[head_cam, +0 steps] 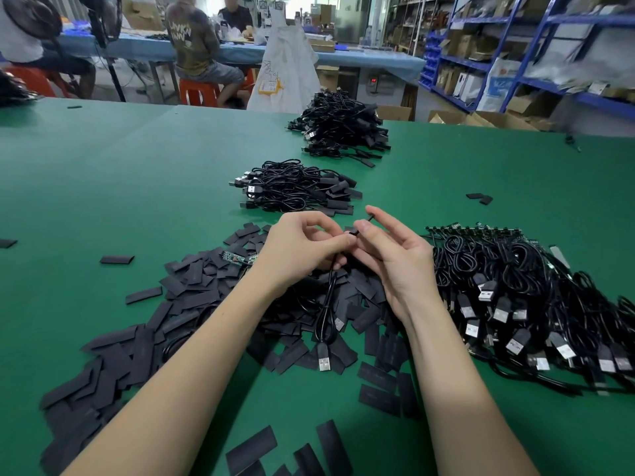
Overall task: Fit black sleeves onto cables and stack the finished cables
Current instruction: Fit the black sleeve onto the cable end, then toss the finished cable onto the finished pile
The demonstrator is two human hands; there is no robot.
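Black cable [328, 297] pinched in left hand [299, 245]; right hand [391, 255] pinches black sleeve [352, 231] at cable's end, above loose sleeves pile [192, 286] mid-desk [103, 173].

Both of your bare forearms reach in from the bottom edge and converge toward the middle of the view, so your hands meet almost fingertip to fingertip. Your left hand [302, 245] is raised with the wrist bent, its back toward you and its fingers curled inward, thumb and forefinger closed in a pinch at the point where the two hands meet. Your right hand [391, 255] faces it with the palm turned up and to the left; the thumb and forefinger are pinched together at the tips, while the other fingers [385, 214] stretch out loosely above them. The two hands' fingertips nearly touch.
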